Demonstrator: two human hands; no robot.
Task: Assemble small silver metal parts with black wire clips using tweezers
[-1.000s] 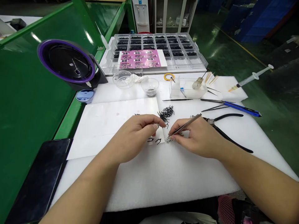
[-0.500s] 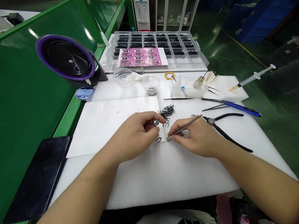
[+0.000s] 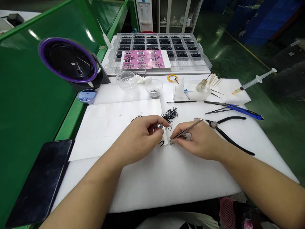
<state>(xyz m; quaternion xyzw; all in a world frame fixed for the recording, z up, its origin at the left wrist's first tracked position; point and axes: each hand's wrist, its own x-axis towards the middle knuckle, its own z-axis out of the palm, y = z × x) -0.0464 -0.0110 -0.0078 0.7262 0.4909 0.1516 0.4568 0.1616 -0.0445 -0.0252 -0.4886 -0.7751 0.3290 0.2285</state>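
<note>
My left hand (image 3: 140, 136) is closed in a pinch on a small shiny metal part (image 3: 159, 126), held just above a white paper sheet (image 3: 107, 127). My right hand (image 3: 202, 140) grips metal tweezers (image 3: 187, 129), whose tips point down at a little heap of tiny metal bits (image 3: 172, 142) on the white foam mat (image 3: 166, 178). A pile of small black hooked pieces (image 3: 170, 115) lies just beyond both hands. One black hooked piece (image 3: 162, 143) rests between the hands.
Black pliers (image 3: 228, 127), blue-handled tools (image 3: 240, 109) and a syringe (image 3: 254, 81) lie to the right. Small clear bowls (image 3: 153, 88), a clear tray (image 3: 192, 90) and a compartment box (image 3: 162, 51) sit behind. A purple-rimmed round device (image 3: 69, 62) and a dark phone (image 3: 40, 181) are on the left.
My left hand has turned its pinch, so the small shiny part now shows at the fingertips. One of the two black pieces below it is now covered. The tweezers stay in place.
</note>
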